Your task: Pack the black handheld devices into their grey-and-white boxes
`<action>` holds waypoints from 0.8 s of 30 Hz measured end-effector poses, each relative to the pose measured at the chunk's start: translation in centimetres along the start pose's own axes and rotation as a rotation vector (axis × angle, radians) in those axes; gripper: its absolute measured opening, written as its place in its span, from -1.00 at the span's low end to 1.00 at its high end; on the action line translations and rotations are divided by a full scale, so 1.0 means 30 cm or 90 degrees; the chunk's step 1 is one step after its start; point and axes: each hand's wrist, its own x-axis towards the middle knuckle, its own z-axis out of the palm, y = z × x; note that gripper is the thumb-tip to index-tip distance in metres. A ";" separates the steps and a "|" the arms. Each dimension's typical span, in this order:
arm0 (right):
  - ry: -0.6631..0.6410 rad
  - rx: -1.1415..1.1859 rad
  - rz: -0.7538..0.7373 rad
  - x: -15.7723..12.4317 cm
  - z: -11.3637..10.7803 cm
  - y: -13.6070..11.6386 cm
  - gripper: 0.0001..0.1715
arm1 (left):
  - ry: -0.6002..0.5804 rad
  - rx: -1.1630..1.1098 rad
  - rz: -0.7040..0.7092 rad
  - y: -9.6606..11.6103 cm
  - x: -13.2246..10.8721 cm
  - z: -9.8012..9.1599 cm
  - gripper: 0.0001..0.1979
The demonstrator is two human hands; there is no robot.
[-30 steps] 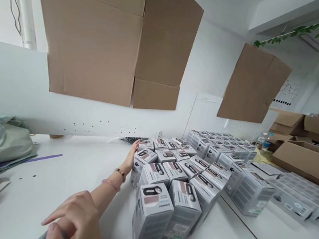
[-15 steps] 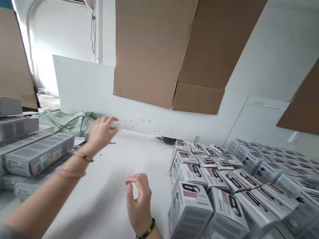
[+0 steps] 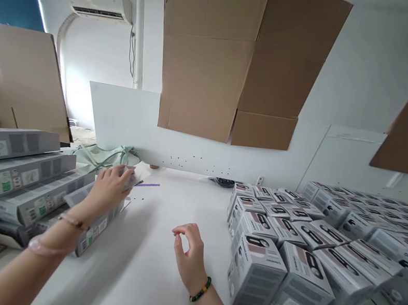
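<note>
My left hand (image 3: 110,192) is shut around the far end of a long grey carton (image 3: 98,227), lifted at a slant off the pile of similar cartons (image 3: 6,175) on the left. Over the bare white table (image 3: 143,273) hangs my right hand (image 3: 186,255), holding nothing, its thumb and forefinger curved close together. The nearest thing to it is a block of upright grey-and-white product boxes (image 3: 255,276) to the right, which it does not touch.
More boxes stand packed towards the back right (image 3: 357,221). A pale green bag (image 3: 104,157) and a purple strip (image 3: 147,184) lie at the table's far edge. A white panel (image 3: 195,156) with cardboard sheets (image 3: 240,59) rises behind the table.
My view has swung left from the box block to the long cartons. My left hand has moved from the boxes to the left and taken hold of a long carton.
</note>
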 end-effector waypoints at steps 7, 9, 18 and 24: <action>-0.023 0.114 0.041 -0.001 -0.007 0.008 -0.07 | 0.175 -0.237 0.083 0.429 -0.262 0.134 -0.51; -0.034 0.099 0.080 0.005 -0.018 0.006 -0.15 | 0.110 -0.327 0.093 0.483 -0.345 0.186 -0.36; -0.131 0.137 0.121 0.057 -0.089 0.009 -0.56 | -0.135 -0.616 -0.003 0.361 -0.309 0.164 -0.39; -0.142 0.179 0.119 0.046 -0.099 -0.016 -0.38 | -0.355 -0.690 -0.012 0.329 -0.273 0.098 -0.42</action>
